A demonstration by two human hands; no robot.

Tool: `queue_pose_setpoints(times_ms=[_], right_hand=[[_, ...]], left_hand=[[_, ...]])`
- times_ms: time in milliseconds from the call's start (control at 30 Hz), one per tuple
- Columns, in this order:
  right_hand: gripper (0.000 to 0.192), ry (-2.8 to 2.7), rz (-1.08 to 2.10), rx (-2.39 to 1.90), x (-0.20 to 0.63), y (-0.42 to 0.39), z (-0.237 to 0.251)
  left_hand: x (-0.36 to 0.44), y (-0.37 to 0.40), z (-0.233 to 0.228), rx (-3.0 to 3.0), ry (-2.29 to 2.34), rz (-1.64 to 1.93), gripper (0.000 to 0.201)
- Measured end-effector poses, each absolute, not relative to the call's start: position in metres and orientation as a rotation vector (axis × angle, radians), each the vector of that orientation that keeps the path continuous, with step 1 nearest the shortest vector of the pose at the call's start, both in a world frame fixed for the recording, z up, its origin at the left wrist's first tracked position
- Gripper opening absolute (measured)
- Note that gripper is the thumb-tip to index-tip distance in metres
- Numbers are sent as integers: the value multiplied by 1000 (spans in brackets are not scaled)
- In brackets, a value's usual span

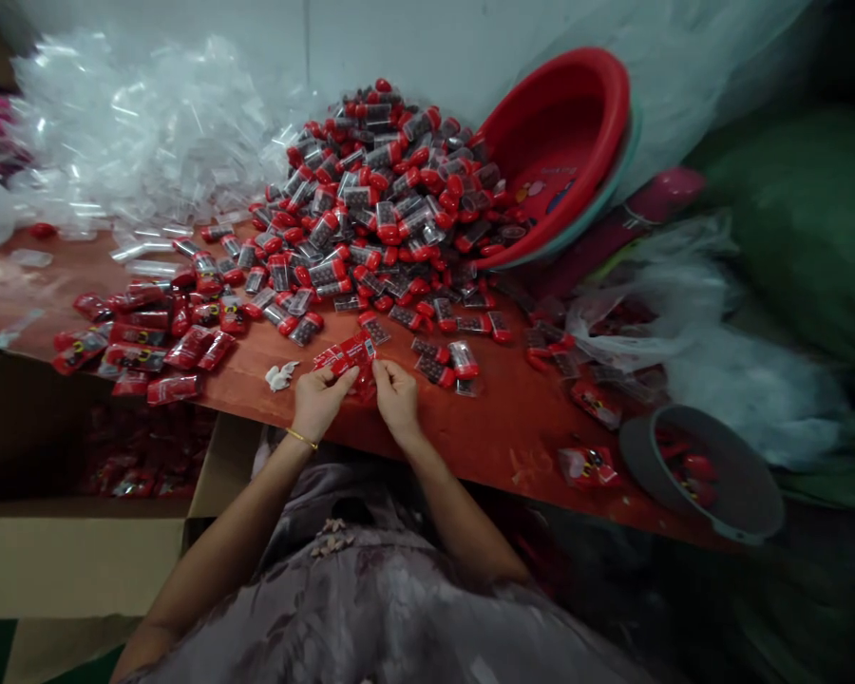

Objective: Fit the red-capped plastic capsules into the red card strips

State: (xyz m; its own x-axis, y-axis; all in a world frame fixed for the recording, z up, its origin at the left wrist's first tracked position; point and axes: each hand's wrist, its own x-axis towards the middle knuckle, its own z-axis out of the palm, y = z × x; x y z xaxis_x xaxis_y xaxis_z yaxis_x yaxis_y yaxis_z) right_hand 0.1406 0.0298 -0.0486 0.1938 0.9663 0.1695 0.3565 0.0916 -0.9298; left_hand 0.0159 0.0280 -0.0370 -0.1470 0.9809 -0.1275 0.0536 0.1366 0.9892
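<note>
Red, glossy film makes up the small packet (pixel 343 355) between your two hands, just above the front part of the orange-red table (pixel 470 432). Your left hand (pixel 322 399) has thumb and fingers pinched on the packet's near left side; your right hand (pixel 397 394) is pinched at its right end, the two hands close together but apart. Whether anything sits inside the packet, you cannot tell from this view, since your fingers cover much of it.

Film this thin looks likely to tear or crease if your hands pull unevenly. Just beyond, the heap of red-capped containers (pixel 370 204) slopes down toward you; a knock from your knuckles could set a few sliding into your working space. The loose containers (pixel 463 359) near your right hand could be bumped by a careless elbow or wrist.

Watch the small white pieces (pixel 280 376) beside your left hand: a sideways sweep could scatter them. Further left, the red packets (pixel 146 337) crowd the front edge above an open cardboard box (pixel 78 560), so a nudge might tip some over. At far right, a grey bowl (pixel 751 499) stands close to the edge, where a stray forearm could catch it.
</note>
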Motion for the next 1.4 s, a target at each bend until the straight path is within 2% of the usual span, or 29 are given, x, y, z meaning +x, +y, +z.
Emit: queue_pose_setpoints(times_ms=[100,267,433,567,633,800,867,1000,1167,1333,1400], right_hand=[[38,-1508,591,-1655,146,42,-43],[23,-1881,450,-2064,146,49,-28],[43,-1925,292,-2062,148,40,-28],[35,-1847,212,-1948,160,35,-33],[31,-1740,286,-1777,163,30,-33],[39,-1449,1060,-1282,153,18,-29],[34,-1311,1177,-1187,146,15,-28],[30,-1231,1035,-1244,141,11,-30],[40,-1490,816,-1393,160,12,-27],[36,-1826,174,-1910,204,43,-18],[34,-1918,58,-2066,215,57,-19]], left_hand=[[13,26,-36,989,1420,1209,37],[10,20,-20,723,1346,1263,49],[10,21,-23,788,1264,1318,44],[11,22,-29,987,1313,1345,33],[14,22,-28,1062,1354,1360,28],[22,16,-25,1158,1318,1385,22],[25,13,-23,1132,1279,1373,21],[28,11,-15,939,1177,1346,28],[30,12,-9,586,1135,1221,40],[27,14,-9,516,1146,1226,42],[27,14,-9,488,1153,1228,42]])
